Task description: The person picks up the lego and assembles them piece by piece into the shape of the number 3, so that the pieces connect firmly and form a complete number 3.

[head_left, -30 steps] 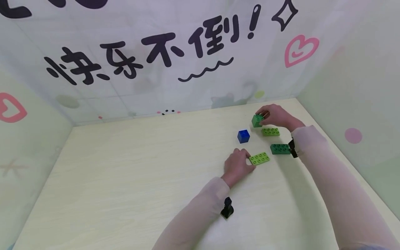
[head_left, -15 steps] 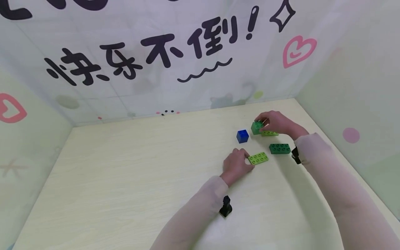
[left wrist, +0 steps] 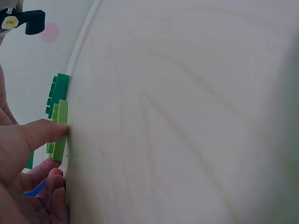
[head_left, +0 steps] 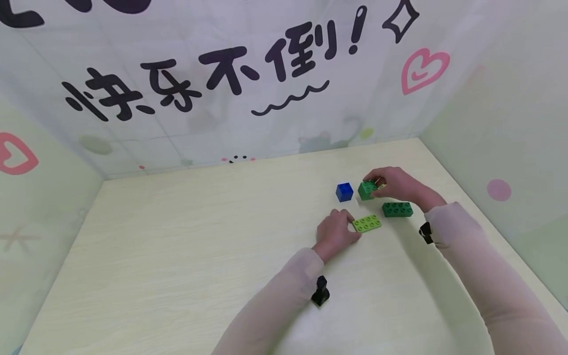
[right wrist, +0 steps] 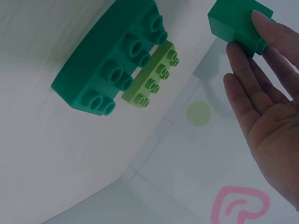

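Observation:
My left hand [head_left: 336, 231] rests on the table and holds the left end of a thin light green toy brick [head_left: 367, 224] between thumb and fingers. In the left wrist view the thumb lies across this brick [left wrist: 60, 112]. With thumb and fingertips, my right hand [head_left: 397, 184] pinches a small square green toy brick [head_left: 367, 190], raised above the table in the right wrist view. A blue square brick [head_left: 344, 192] stands just left of it. A second thin light green brick [right wrist: 153, 77] is mostly hidden behind my right hand in the head view.
A long dark green brick [head_left: 397, 209] lies on the table below my right hand. The pale tabletop [head_left: 186, 246] meets a printed back wall [head_left: 199, 128] and a side wall [head_left: 501, 148] on the right.
My right hand has brought the square green brick nearer to me, from behind the second light green brick to beside the blue one. My left hand stays on its brick.

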The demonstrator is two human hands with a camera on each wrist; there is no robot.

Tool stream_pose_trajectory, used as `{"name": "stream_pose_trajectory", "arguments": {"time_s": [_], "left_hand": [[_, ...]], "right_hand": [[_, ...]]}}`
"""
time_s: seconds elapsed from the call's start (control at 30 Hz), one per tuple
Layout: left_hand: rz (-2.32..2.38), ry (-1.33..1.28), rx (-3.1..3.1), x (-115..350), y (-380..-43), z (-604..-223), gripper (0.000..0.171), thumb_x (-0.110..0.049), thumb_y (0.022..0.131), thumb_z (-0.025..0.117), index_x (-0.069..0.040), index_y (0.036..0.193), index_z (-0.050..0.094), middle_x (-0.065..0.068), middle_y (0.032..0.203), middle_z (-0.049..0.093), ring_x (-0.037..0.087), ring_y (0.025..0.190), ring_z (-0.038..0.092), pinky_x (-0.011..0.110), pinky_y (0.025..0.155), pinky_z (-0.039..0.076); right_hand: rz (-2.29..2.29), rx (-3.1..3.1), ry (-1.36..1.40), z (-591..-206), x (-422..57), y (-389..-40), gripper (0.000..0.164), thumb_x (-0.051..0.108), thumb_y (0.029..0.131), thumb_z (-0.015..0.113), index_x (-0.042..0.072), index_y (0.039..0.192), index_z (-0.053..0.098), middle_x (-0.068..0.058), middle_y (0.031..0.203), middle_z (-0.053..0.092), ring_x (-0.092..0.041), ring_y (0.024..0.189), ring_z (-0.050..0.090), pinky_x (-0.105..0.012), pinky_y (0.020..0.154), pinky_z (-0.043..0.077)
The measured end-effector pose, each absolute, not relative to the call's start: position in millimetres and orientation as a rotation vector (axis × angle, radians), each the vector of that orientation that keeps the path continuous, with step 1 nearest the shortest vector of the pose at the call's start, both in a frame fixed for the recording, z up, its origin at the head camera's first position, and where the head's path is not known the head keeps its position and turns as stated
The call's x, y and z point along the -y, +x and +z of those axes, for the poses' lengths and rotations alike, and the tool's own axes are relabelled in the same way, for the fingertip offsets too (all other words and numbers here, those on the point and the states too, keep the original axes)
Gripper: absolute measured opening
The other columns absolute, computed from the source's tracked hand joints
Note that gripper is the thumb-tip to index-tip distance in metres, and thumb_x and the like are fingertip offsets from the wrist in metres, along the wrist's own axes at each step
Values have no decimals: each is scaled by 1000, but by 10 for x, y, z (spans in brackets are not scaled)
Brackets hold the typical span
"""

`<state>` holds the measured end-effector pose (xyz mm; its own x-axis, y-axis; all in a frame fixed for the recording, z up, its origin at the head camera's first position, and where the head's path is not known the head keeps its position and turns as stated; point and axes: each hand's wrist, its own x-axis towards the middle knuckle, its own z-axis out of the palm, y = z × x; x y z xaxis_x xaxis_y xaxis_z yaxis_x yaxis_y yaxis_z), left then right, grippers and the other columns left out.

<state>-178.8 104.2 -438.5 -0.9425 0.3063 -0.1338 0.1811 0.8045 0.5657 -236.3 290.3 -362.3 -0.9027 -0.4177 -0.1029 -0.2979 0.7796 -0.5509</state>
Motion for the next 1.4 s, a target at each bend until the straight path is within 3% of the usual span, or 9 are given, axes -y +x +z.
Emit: {"name": "stream_pose_trajectory", "arguments": {"time_s": [0.77,1.4], "left_hand": [[862,379,-2783,-1036,-1780,-4385,36,-34,72,77,-16,100,63,-5,79,45,10,63,45,22,53,34],[854,390,-2785,-1038,-1778,-4375,37,-34,72,77,-15,101,63,-5,78,45,10,62,44,23,51,34]], "right_hand": [[-784,-2746,-709,-3691,-2871,-2009,35,-5,75,69,-5,109,60,-14,103,61,-28,88,60,-44,78,48],[-754,-2722,-677,-3738,-2940,-1847,35,-1,76,70,-3,109,61,-14,106,61,-26,90,59,-43,78,48]]}}
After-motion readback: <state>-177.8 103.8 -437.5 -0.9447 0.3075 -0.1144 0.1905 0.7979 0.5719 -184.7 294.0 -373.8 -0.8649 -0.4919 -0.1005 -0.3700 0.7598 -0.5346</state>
